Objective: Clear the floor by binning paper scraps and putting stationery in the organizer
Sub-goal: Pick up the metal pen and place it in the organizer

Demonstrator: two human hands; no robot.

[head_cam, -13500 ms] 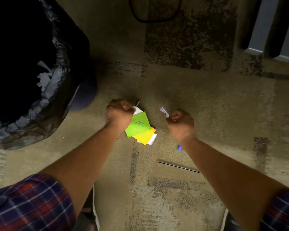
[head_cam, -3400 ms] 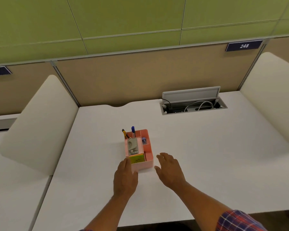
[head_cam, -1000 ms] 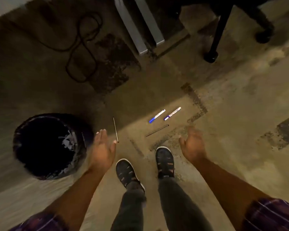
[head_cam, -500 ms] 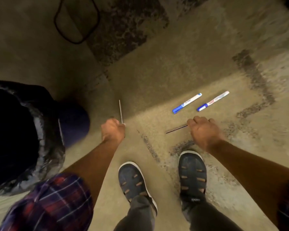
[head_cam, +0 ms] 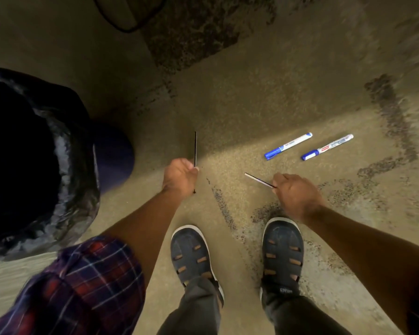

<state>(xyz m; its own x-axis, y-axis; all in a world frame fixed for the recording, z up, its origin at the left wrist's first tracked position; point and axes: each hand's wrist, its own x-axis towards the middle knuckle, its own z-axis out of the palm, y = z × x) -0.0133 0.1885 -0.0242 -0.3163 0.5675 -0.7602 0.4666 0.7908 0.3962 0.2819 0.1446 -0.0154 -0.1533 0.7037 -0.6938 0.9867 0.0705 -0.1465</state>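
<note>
My left hand (head_cam: 179,176) is closed around a thin dark pencil (head_cam: 195,147) that points away from me, upright in the view. My right hand (head_cam: 294,193) grips a second thin dark pencil (head_cam: 258,180), whose free end slants up to the left. Two white markers with blue caps lie side by side on the carpet beyond my right hand: the nearer-left marker (head_cam: 288,146) and the right marker (head_cam: 328,147). Neither hand touches them. The organizer is out of view.
A bin lined with a black bag (head_cam: 65,165) stands at the left, close to my left arm. My two dark shoes (head_cam: 191,255) are planted below the hands. A black cable loop (head_cam: 128,22) lies at the top. Patterned beige carpet (head_cam: 252,81) stretches ahead.
Half a second ago both hands were reaching down onto the pencils on the floor. Now each hand has closed on one and lifted it slightly.
</note>
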